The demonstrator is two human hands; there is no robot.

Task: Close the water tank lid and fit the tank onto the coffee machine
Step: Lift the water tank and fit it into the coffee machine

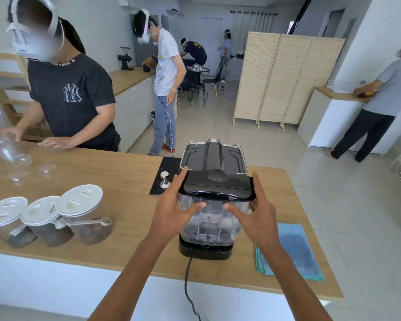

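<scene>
A clear plastic water tank (pixel 210 222) with a glossy black lid (pixel 218 185) lying flat and shut on top stands at the near side of the black coffee machine (pixel 214 156), its bottom resting on the machine's black base (pixel 205 250). My left hand (pixel 175 210) grips the tank's left side, fingers by the lid's edge and thumb across the clear front. My right hand (pixel 258 215) holds the right side the same way, its thumb on the front wall.
The machine stands on a wooden counter (pixel 130 181). Left of it are three lidded jars (pixel 51 216) with a scoop, a black mat (pixel 164 174) with a metal tamper (pixel 164 179); right, a folded blue cloth (pixel 292 249). A power cord (pixel 186 281) hangs over the near edge. A person leans on the counter's far left.
</scene>
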